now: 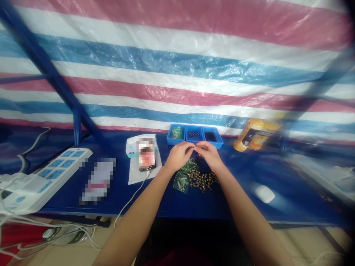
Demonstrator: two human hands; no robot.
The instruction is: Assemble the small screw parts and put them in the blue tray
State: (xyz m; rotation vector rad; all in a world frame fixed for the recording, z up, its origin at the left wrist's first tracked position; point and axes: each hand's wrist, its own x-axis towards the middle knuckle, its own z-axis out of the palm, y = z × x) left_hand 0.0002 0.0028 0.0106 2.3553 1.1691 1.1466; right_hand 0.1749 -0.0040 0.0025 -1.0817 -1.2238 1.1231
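**Pinching Under Way, Contents Unconfirmed**

The left hand and right hand are closing inward above the blue bench, fingertips touching; whether they are gripping anything cannot be told. A loose pile of small screws is lying just below them, beside a clear plastic bag and near a blue three-compartment tray.

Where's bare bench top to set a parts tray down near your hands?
Right of the right hand, bare blue bench top runs between the screw pile and the yellow containers. Crowded: in front of the blue tray, around the left hand and plastic bags.
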